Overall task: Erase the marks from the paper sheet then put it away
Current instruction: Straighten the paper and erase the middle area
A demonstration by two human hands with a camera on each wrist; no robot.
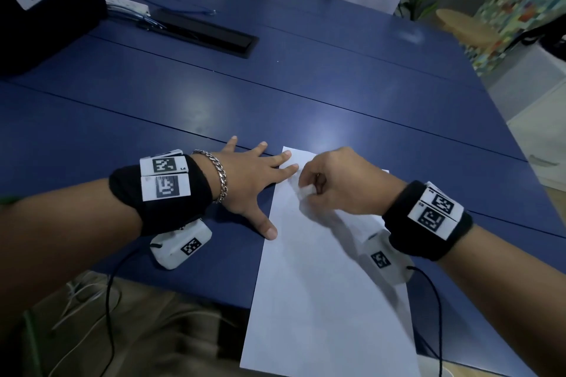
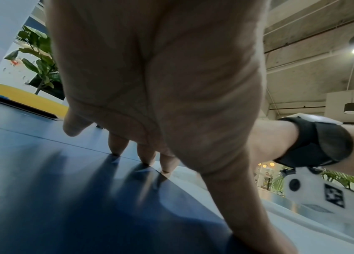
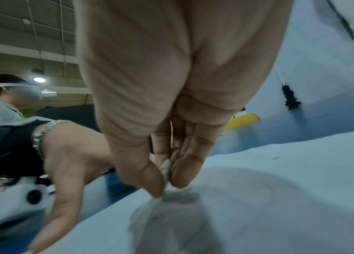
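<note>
**Erasing near the top of a sheet on a blue table**

Head view: A white paper sheet lies on a blue table, its long axis running from the bottom centre of the frame up toward the middle, leaning slightly right. The near end hangs past the table edge. The left hand, centre-left, is spread flat with fingers apart; two fingertips and the thumb rest on the sheet's left edge, pinning it. The right hand, just right of it, has its fingers bunched together around a small white eraser, pressed to the upper part of the sheet. Any marks are too faint to make out. A black box with a label sits at upper left.

Left wrist view: The left hand fills the frame, palm down, fingertips touching the table and the sheet's edge at centre.

Right wrist view: The right hand pinches the eraser between thumb and fingers, its tip on the paper sheet, which spreads across the lower right.

The right hand sits directly over the work area, so rubbing probably runs toward or away from the bracing left hand, which keeps the sheet from sliding or creasing.
</note>
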